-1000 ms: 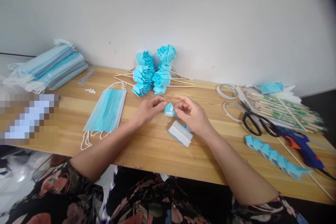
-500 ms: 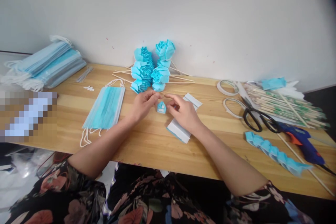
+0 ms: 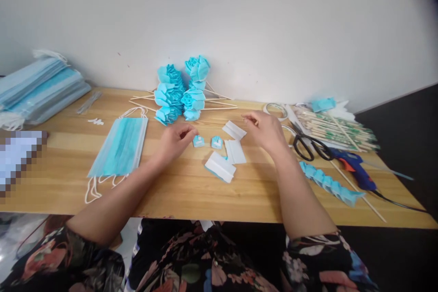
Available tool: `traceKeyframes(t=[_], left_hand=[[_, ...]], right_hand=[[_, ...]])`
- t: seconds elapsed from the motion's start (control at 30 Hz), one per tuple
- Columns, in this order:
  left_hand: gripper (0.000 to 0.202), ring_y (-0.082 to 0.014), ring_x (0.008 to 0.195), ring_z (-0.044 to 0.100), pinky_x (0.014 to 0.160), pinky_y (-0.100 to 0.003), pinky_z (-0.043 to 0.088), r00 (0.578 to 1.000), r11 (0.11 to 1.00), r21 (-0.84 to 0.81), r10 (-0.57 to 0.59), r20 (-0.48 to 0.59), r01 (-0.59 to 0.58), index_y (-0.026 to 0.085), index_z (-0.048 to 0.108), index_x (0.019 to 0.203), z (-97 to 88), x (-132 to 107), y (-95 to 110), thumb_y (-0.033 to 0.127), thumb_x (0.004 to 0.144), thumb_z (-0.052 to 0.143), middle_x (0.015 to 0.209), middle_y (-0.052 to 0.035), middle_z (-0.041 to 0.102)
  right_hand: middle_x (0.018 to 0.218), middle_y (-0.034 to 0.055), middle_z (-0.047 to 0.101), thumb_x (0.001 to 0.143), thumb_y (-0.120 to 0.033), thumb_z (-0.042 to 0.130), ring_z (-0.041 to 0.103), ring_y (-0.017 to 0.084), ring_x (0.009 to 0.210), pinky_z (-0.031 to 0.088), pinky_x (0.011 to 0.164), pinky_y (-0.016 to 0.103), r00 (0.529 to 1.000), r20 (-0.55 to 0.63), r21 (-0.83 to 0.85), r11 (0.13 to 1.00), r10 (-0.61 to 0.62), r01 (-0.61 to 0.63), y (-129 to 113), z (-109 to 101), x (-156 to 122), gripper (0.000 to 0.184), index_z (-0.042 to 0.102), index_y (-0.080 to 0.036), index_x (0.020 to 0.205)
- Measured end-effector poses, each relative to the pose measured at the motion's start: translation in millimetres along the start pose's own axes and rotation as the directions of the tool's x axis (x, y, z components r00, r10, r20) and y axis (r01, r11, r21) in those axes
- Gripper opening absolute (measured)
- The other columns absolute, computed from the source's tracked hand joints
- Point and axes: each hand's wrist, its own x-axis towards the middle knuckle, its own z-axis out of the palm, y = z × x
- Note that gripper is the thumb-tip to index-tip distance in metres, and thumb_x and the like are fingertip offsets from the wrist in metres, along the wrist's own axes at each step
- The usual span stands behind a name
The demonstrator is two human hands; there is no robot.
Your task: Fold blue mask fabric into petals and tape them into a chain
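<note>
Blk scissors (image 3: 302,136) & glue gun (image 3: 360,174); wall (image 3: 260,23) bhnd.

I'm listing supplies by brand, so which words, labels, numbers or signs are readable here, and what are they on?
None can be read.
Sticks: green marks, perhaps print, too small and blurred to read.
Rear tape roll: any print is too small to make out.
Glue gun: no lettering can be made out.

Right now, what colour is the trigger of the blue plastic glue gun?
The trigger is orange-red; see head view.
</note>
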Motion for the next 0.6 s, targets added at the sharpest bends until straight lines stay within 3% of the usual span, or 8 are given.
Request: traceKeyframes(t=[0.13, 0.3, 0.43, 0.6], left_hand=[[0.034, -0.0123, 0.062, 0.047, 0.057, -0.024, 0.033, 1.000, 0.999, 0.032, 0.022, -0.010, -0.022, 0.015, 0.063, 0.067, 0.9, 0, -5, 0.040, 0.086, 0.051, 0.063, 0.0008, 0.057], [0.033, -0.0128, 0.064, 0.051, 0.059, -0.024, 0.036, 1.000, 0.999, 0.038, 0.028, -0.001, -0.028, 0.014, 0.065, 0.069, -0.1, -1, -5, 0.037, 0.088, 0.052, 0.067, -0.0001, 0.061], [0.032, -0.0128, 0.063, 0.052, 0.058, -0.024, 0.036, 0.998, 0.996, 0.048, 0.068, 0.015, -0.069, 0.015, 0.065, 0.068, -0.7, -3, 1, 0.036, 0.089, 0.052, 0.065, -0.0005, 0.063], [0.030, -0.0121, 0.062, 0.052, 0.057, -0.023, 0.036, 0.984, 0.985, 0.017, 0.169, 0.064, -0.170, 0.015, 0.065, 0.071, 4.3, -7, 3, 0.034, 0.090, 0.052, 0.067, -0.0017, 0.064]], right_hand=[[0.096, 0.0052, 0.077, 0.089, -0.026, 0.055, 0.068, 0.023, 0.085, 0.044, 0.069, 0.031, 0.985, 0.155, -0.145, 0.988, 0.075, -0.052, 2, 1, 1, 0.020, 0.075, -0.023, 0.094], [0.100, 0.0060, 0.077, 0.092, -0.033, 0.054, 0.068, 0.024, 0.088, 0.040, 0.066, 0.030, 0.971, 0.170, -0.185, 0.973, 0.170, -0.138, 3, 7, 1, 0.023, 0.073, -0.024, 0.102], [0.100, 0.0078, 0.076, 0.088, -0.029, 0.057, 0.067, 0.024, 0.090, 0.040, 0.066, 0.030, 0.961, 0.222, -0.198, 0.972, 0.166, -0.122, 3, 16, 1, 0.017, 0.071, -0.021, 0.094], [0.088, 0.0052, 0.075, 0.084, -0.027, 0.057, 0.066, 0.022, 0.081, 0.042, 0.068, 0.031, 0.961, 0.107, -0.021, 0.967, 0.256, -0.256, 6, 21, 4, 0.011, 0.067, -0.021, 0.085]])
